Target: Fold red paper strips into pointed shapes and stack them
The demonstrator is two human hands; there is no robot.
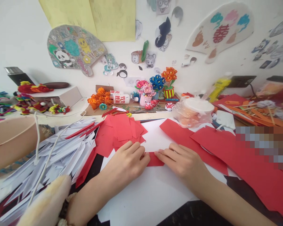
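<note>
A small red paper piece [155, 160] lies on a large white sheet [141, 188] between my two hands. My left hand [129, 161] has its fingers curled and pinches the left end of the piece. At the other end, the fingertips of my right hand [182, 160] are pressed together on the paper's upper right edge. The fingers hide both ends of it. Just beyond my left hand is a loose pile of red paper pieces [124, 127]. Long red paper sheets [238, 157] spread out to the right of my right hand, and a narrower red strip [179, 135] lies behind it.
A heap of white paper strips [61, 157] with a white cable [47, 157] across it fills the left side. A bagged tub [195, 108] stands behind the red sheets. Orange-handled scissors [129, 115] and small flower pots [169, 92] stand along the back wall.
</note>
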